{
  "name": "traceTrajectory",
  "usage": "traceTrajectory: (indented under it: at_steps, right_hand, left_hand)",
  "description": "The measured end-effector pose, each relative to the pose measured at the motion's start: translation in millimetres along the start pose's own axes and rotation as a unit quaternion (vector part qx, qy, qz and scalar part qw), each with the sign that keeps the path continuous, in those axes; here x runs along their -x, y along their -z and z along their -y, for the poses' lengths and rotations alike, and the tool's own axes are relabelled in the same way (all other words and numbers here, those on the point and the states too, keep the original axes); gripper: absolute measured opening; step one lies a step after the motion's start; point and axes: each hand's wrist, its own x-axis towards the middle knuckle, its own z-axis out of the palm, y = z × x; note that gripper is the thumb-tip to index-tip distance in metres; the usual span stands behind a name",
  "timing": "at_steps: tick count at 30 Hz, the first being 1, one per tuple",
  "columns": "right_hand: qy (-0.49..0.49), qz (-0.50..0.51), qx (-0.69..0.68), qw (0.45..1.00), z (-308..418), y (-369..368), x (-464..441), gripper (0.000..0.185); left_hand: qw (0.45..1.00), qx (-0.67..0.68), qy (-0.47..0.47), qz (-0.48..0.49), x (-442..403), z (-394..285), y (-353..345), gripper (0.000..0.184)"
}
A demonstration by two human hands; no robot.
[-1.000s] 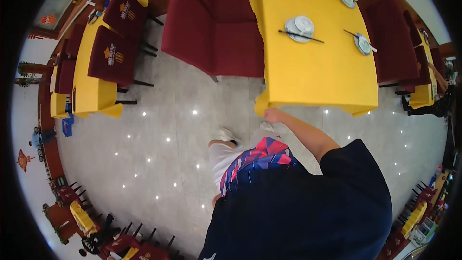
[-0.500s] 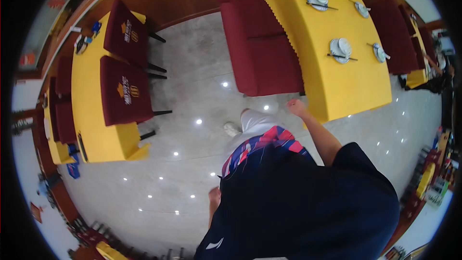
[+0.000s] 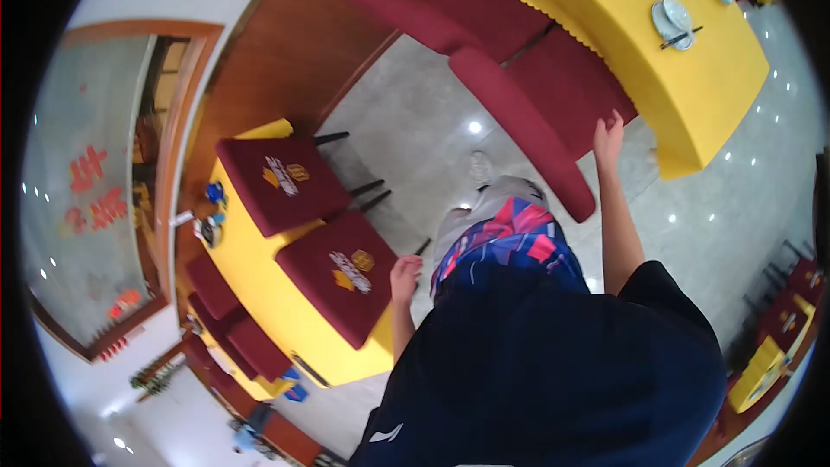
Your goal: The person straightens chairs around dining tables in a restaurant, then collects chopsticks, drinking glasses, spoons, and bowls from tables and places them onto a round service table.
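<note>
My left hand (image 3: 405,278) hangs by my side, holding nothing, with its fingers loosely bent and apart. It is nearest to a maroon chair (image 3: 333,268) with a gold and white print on its back. My right hand (image 3: 609,137) is raised in front of a maroon chair seat (image 3: 566,86), empty, its fingers slightly curled and apart. Whether it touches the seat I cannot tell. Just beyond is a table with a yellow tablecloth (image 3: 692,112), on which a white bowl and plate (image 3: 673,22) sit with dark chopsticks.
Another printed maroon chair (image 3: 281,182) stands at a second yellow-covered table (image 3: 251,242) on the left. Grey shiny floor (image 3: 406,95) runs between the two rows. A wood-panelled wall (image 3: 268,43) and a window (image 3: 95,182) with red characters lie ahead and left.
My view has turned left, and the chairs on both sides are closer. My right hand has risen and its fingers have loosened. The left hand has swung forward toward the printed chairs.
</note>
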Motion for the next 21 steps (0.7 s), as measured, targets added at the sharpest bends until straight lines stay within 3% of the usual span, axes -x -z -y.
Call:
traceTrajectory:
  at_steps: [1, 3, 4, 6, 8, 10, 14, 15, 16, 18, 19, 21]
  right_hand:
    - [0.005, -0.013, -0.007, 1.0, 21, -16, -1, 0.046]
    - [-0.023, 0.086, -0.091, 0.992, 57, -46, -11, 0.041]
    - [0.053, 0.053, -0.021, 0.997, 90, -56, -10, 0.039]
    - [0.043, 0.029, -0.091, 0.994, 143, -73, -4, 0.052]
    - [0.083, 0.024, -0.044, 0.995, 205, -86, 3, 0.065]
    - [0.123, 0.037, -0.044, 0.991, 244, -110, 7, 0.071]
    - [-0.066, 0.106, -0.238, 0.963, 293, -168, 14, 0.089]
    - [-0.057, 0.116, -0.208, 0.97, 308, -177, 17, 0.09]
    - [0.015, 0.119, -0.153, 0.981, 301, -200, 15, 0.088]
    - [0.138, 0.11, 0.074, 0.981, 330, -223, 19, 0.086]
    - [0.089, 0.158, 0.152, 0.972, 355, -229, 21, 0.087]
    - [0.115, 0.123, 0.323, 0.931, 370, -248, 27, 0.091]
  left_hand:
    - [1.0, -0.011, 0.001, 0.003, -8, -16, 13, 0.012]
    - [0.999, -0.04, 0.018, -0.013, -23, -36, 47, 0.01]
    - [0.998, -0.037, 0.049, -0.029, -34, -41, 64, 0.01]
    - [0.988, -0.125, 0.086, -0.021, -71, -46, 97, 0.01]
    - [0.991, -0.134, -0.012, -0.015, -115, -72, 110, 0.011]
    - [0.993, -0.074, -0.091, -0.01, -163, -141, 97, 0.012]
    - [0.955, -0.108, -0.275, 0.021, -280, -308, 52, 0.016]
    - [0.943, -0.092, -0.319, 0.028, -309, -350, 39, 0.014]
    - [0.929, -0.07, -0.363, 0.035, -342, -390, 24, 0.012]
    - [0.926, 0.019, -0.358, 0.119, -414, -454, 3, 0.015]
    - [0.937, 0.033, -0.319, 0.14, -435, -487, -14, 0.023]
    - [0.939, 0.054, -0.287, 0.181, -456, -535, -39, 0.033]
